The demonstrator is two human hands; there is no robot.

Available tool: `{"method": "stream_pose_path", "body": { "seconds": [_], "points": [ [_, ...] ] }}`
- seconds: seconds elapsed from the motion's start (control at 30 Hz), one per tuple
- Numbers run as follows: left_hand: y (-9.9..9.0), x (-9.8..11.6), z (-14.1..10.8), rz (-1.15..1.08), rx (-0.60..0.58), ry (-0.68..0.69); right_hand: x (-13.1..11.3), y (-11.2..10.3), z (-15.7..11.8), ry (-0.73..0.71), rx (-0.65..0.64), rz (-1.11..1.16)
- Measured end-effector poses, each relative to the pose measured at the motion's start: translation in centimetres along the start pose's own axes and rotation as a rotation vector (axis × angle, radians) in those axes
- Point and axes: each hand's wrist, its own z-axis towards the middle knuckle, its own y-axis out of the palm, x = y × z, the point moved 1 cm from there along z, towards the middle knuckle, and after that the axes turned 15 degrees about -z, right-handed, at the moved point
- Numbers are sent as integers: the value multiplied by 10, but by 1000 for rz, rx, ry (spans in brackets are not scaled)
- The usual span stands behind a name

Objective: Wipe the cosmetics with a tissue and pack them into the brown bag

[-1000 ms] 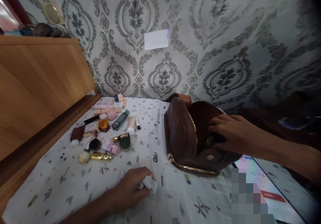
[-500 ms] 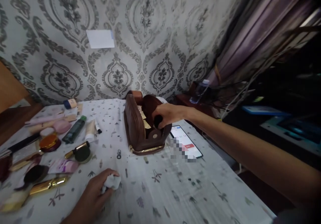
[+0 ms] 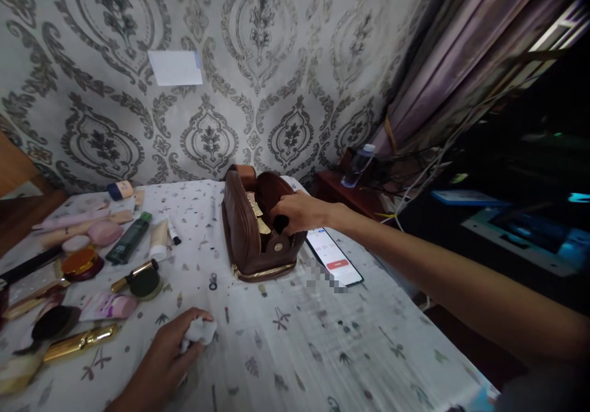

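A brown leather cosmetic bag (image 3: 244,233) stands unzipped on the cloth, with gold-coloured pieces (image 3: 263,225) showing inside. My right hand (image 3: 295,210) reaches over its right side into the opening. Its fingers are closed around a small black object (image 3: 281,222), whose kind I cannot make out; the fingertips are partly hidden by the bag. My left hand (image 3: 168,347) rests low on the cloth, in front of the bag and to its left. Between its thumb and fingers is a crumpled white tissue (image 3: 201,331).
Cosmetics cover the left side: a green tube (image 3: 129,238), an amber jar (image 3: 82,264), a gold tube (image 3: 82,342) and several others. A lit phone (image 3: 338,263) lies right of the bag. Beyond the table's right edge are a plastic bottle (image 3: 357,167) and cables (image 3: 428,175).
The view has shifted slightly, so everything sits a little further left. My right hand stays at the bag's opening and my left hand keeps the tissue.
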Motion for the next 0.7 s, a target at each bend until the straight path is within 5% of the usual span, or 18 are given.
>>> {"method": "stream_pose_path", "body": {
  "seconds": [0.43,0.7],
  "points": [
    [1,-9,1,-33,-40,-41,-28,-10,13,32,-163,-153],
    [7,-15,-4,-86,16,-6,-26,4,14,50,-94,-187]
  ]
}}
